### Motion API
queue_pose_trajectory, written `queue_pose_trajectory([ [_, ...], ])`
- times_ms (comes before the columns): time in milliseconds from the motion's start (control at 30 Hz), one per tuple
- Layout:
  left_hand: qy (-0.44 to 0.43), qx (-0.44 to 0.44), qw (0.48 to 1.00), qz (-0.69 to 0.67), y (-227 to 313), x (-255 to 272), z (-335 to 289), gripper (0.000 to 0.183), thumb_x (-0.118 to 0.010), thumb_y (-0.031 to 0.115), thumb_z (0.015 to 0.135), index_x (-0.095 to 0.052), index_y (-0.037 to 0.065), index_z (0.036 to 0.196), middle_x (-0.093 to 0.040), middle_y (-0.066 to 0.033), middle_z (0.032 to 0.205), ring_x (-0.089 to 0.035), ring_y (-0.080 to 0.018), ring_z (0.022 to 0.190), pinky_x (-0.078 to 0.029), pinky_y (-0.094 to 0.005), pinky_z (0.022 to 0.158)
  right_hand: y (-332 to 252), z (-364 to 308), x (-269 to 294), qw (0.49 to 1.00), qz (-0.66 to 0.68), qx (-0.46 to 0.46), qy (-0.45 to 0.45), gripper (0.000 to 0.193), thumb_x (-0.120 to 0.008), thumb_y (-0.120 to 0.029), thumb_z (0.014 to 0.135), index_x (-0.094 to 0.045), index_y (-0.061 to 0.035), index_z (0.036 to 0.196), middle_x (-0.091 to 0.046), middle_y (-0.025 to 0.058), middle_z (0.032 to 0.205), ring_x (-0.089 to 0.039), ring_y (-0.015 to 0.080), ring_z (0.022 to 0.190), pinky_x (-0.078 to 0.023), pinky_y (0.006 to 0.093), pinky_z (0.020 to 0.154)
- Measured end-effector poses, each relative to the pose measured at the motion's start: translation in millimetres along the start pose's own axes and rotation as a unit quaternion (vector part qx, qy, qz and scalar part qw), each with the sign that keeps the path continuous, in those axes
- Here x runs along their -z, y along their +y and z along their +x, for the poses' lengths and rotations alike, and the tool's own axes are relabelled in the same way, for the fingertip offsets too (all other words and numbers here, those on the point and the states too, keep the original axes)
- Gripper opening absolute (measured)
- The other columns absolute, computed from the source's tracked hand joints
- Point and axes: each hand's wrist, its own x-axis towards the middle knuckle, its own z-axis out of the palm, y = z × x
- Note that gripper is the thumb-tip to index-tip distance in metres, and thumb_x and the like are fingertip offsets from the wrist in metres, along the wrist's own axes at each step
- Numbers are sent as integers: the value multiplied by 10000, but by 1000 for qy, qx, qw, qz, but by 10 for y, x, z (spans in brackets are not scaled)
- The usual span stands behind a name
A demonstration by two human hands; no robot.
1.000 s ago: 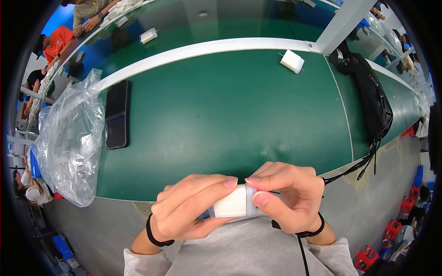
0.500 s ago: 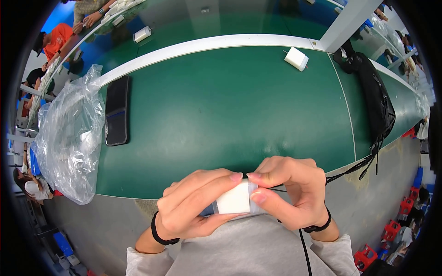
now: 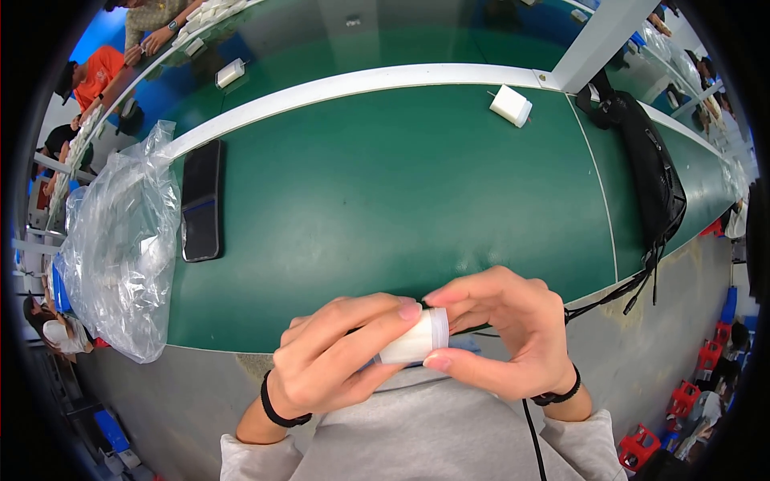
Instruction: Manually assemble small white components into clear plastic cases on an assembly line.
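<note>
In front of my body I hold a small white block with a translucent cap on its right end. The fingers and thumb of my left hand are closed round the block's body. My right hand is curved at the capped end, thumb at the lower edge and forefinger at the upper edge. Its other fingers are bent behind the forefinger. The block lies slightly tilted, its capped end higher. My left fingers cover part of it.
On the green table lie a black phone, a crumpled clear plastic bag, a similar white block and a black bag with straps. A white rail crosses behind. Another person's hand shows far left.
My right thumb and forefinger have spread from a pinch on the cap to span its end. The block has turned and tilted in my left hand, its capped end now higher.
</note>
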Motion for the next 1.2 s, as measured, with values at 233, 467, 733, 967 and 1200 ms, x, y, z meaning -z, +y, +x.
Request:
queue_pose_trajectory([
  [233, -93, 174, 956, -215, 9, 194, 25, 665, -986, 192, 712, -711, -70, 1258, -751, -202, 1107, -752, -250, 911, -616, -353, 805, 94, 51, 69, 940, -248, 231, -42, 348, -770, 125, 735, -755, 33, 1070, -761, 170, 1075, -760, 330, 955, -611, 396, 823],
  [467, -31, 80, 994, -63, 80, 194, 23, 610, -979, 238, 713, -746, -51, 1198, -740, -180, 1109, -739, -272, 894, -593, -339, 731, 7, -46, 30, 988, -122, 85, -49, 592, -799, 64, 812, -605, 62, 1372, -735, 154, 1119, -742, 276, 954, -632, 379, 840],
  [733, -29, 39, 997, -56, 90, 169, 16, 624, -976, 209, 694, -740, -40, 1216, -740, -172, 1120, -745, -279, 884, -596, -334, 723, 150, -109, 8, 997, 8, 19, -78, 576, -731, 72, 889, -552, 68, 1436, -742, 152, 1028, -782, 251, 963, -646, 373, 906],
  [967, -41, -1, 998, -43, 118, 166, 39, 596, -954, 181, 707, -742, -59, 1210, -739, -169, 1113, -740, -279, 872, -625, -343, 723, 123, -127, 33, 995, 22, 12, -97, 510, -727, 82, 898, -580, 72, 1386, -777, 140, 959, -791, 238, 946, -630, 360, 908],
  [1200, -33, -14, 999, -19, 139, 124, -30, 548, -936, 152, 715, -745, -61, 1182, -734, -163, 1098, -724, -281, 867, -621, -344, 693, 51, -133, -42, 995, 47, -34, -77, 409, -719, 102, 915, -609, 63, 1307, -780, 140, 941, -782, 208, 929, -630, 349, 892],
])
